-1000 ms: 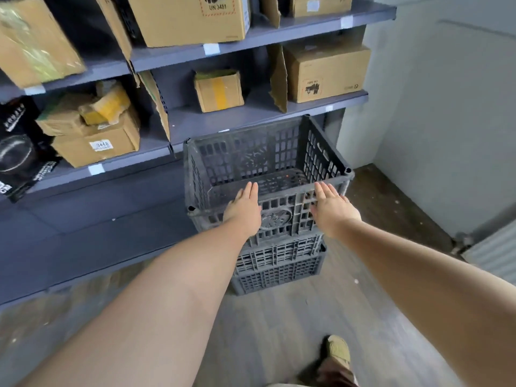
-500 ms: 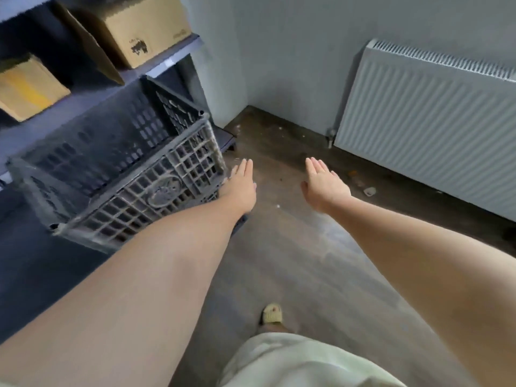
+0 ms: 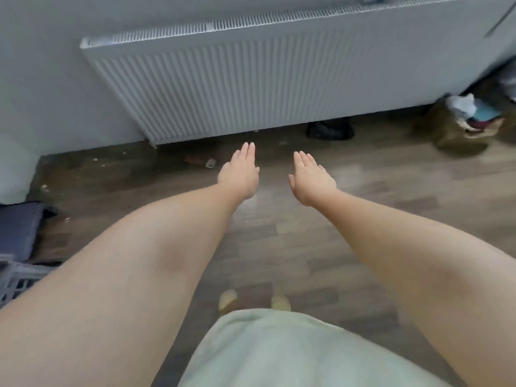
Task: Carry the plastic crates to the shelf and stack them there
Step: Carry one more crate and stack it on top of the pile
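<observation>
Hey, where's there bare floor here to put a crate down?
The wood floor is bare from the right hand out to the brown heap of cloths. Crowded: small scraps before the white ribbed radiator beyond the left hand, grey plastic crate far left.

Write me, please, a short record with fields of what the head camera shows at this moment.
left hand: open, fingers straight, holding nothing
right hand: open, fingers straight, holding nothing
crate: only a grey lattice corner shows at the lower left edge, apart from both hands
radiator: white, ribbed, straight ahead beyond the hands
floor: wood-look planks under both hands
bag: on the floor at the far right, contents unclear
</observation>
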